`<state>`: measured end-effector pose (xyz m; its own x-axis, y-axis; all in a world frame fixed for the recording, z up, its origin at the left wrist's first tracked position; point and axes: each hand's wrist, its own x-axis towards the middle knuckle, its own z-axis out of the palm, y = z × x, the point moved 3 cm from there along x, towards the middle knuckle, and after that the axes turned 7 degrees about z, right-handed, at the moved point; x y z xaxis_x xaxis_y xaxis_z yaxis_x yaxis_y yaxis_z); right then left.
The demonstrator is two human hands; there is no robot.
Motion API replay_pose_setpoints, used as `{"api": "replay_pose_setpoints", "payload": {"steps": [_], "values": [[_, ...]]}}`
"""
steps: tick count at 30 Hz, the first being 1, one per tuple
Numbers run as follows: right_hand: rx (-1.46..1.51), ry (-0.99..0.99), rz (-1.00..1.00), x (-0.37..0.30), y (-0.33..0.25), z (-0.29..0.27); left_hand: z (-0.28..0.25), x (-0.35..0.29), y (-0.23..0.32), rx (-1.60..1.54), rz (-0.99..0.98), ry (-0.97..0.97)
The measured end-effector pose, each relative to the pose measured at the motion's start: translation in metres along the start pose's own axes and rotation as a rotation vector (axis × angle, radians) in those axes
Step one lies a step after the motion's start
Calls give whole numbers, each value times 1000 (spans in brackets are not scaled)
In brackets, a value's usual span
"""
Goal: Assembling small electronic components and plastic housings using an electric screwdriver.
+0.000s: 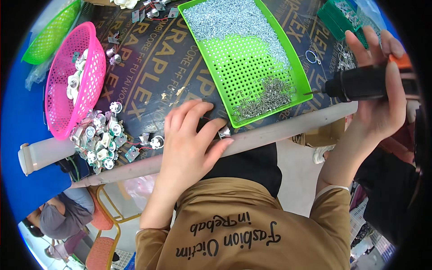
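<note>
My left hand (186, 144) rests at the table's near edge, thumb and forefinger closed on a small silver lamp cup (224, 132). A thin red wire shows by its fingers. In my right hand (382, 96) is a black electric screwdriver (360, 84) with an orange part, held level, its thin bit pointing left toward the tray's near right corner. Between my hands lies a bright green perforated tray (225, 58). Small dark screws (267, 96) fill its near end, and many shiny silver pieces (229, 20) cover the far end and right side.
At left, a pile of wired lamp parts (101, 139) sits near a tilted pink basket (95, 58) and a white container (45, 155). Beyond are a green basket (51, 38) and, far right, a dark green one (337, 20). Metal rings (312, 57) lie right of the tray.
</note>
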<state>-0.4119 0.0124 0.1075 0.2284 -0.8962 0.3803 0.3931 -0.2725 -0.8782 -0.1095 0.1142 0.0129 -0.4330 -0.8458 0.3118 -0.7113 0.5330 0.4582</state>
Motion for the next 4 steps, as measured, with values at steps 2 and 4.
{"api": "replay_pose_setpoints", "payload": {"steps": [2,4], "values": [[-158,63,-24,-18,-12,1,4,5,5,-11,48,5],[-273,89,-27,-19,-2,1,-1,3,0,-2,-17,-16]]}}
